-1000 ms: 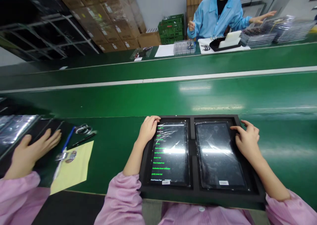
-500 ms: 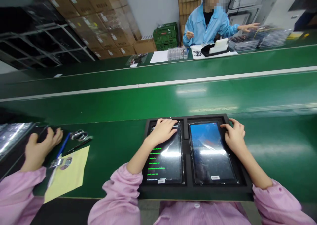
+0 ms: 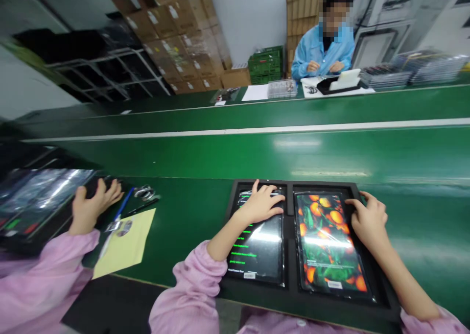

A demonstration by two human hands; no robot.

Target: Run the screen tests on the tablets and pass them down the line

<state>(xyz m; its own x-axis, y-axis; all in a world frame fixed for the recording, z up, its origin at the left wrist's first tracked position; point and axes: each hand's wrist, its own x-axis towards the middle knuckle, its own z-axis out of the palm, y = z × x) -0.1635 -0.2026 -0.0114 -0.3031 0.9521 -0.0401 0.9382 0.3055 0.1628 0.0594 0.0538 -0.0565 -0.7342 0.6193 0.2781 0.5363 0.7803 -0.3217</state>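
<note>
A black foam tray (image 3: pixel 290 255) in front of me holds two tablets side by side. The left tablet (image 3: pixel 270 255) shows a dark screen with green text lines. Oranges and leaves fill the lit screen of the right tablet (image 3: pixel 323 226). My left hand (image 3: pixel 259 206) lies over the upper part of the left tablet with fingers spread. My right hand (image 3: pixel 369 219) grips the tray's right rim, thumb inside near the right tablet's edge and fingers curled outside. Each tablet has a small white label near its lower edge.
At left, another person's hand (image 3: pixel 97 202) in a pink sleeve is over a dark tray of tablets (image 3: pixel 47 192). Yellow paper (image 3: pixel 128 246), a blue pen (image 3: pixel 125 202) and a coiled cable (image 3: pixel 145 193) lie between us. Across the green bench sits a person in blue (image 3: pixel 323 55).
The right tablet's screen has gone from a blue picture to oranges. My view has shifted left. My hands stay at the tray; the person across has drawn both hands together.
</note>
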